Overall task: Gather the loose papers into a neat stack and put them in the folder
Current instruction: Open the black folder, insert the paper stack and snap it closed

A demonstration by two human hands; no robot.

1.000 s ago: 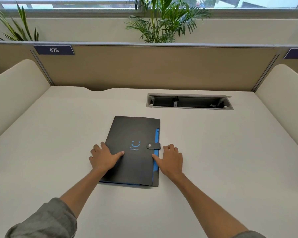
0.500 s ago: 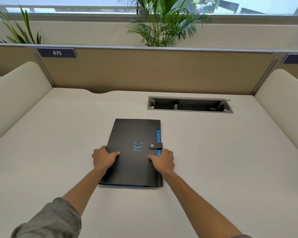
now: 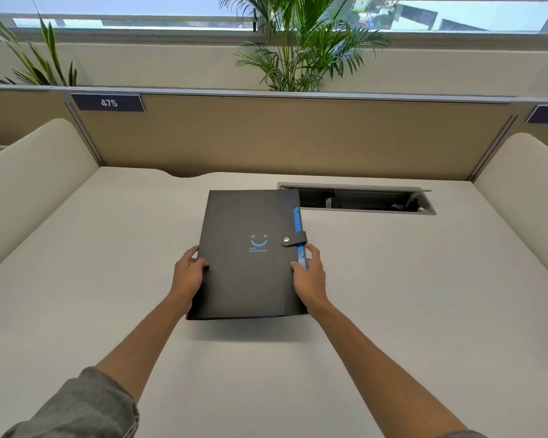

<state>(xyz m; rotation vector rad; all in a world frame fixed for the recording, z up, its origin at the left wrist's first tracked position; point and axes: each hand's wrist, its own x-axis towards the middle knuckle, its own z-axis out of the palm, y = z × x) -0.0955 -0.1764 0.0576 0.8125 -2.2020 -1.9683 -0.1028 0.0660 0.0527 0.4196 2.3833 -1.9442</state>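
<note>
1. Now the black folder [image 3: 247, 263] is held up off the pale desk [image 3: 76, 279], with a soft shadow under its near edge.
2. Its long side runs away from the person, and its far right corner sits in front of the open cable slot [image 3: 361, 200] in the desk.
3. The folder is shut. A small strap with a round snap [image 3: 293, 240] wraps around its right edge, and a blue strip [image 3: 297, 222] shows along that edge.
4. A blue smile [image 3: 259, 241] is drawn on the front of the folder, right way up for the person.
5. The left hand [image 3: 189, 275] holds the folder's left edge, with the thumb on top and the fingers clamped around the side.
6. The right hand [image 3: 310, 276] holds the folder's right edge just below the strap, thumb on top, fingers clamped around the blue strip.
7. Both arms reach straight out toward the folder, and a grey sleeve [image 3: 83, 406] is pushed up on the left arm.
</note>
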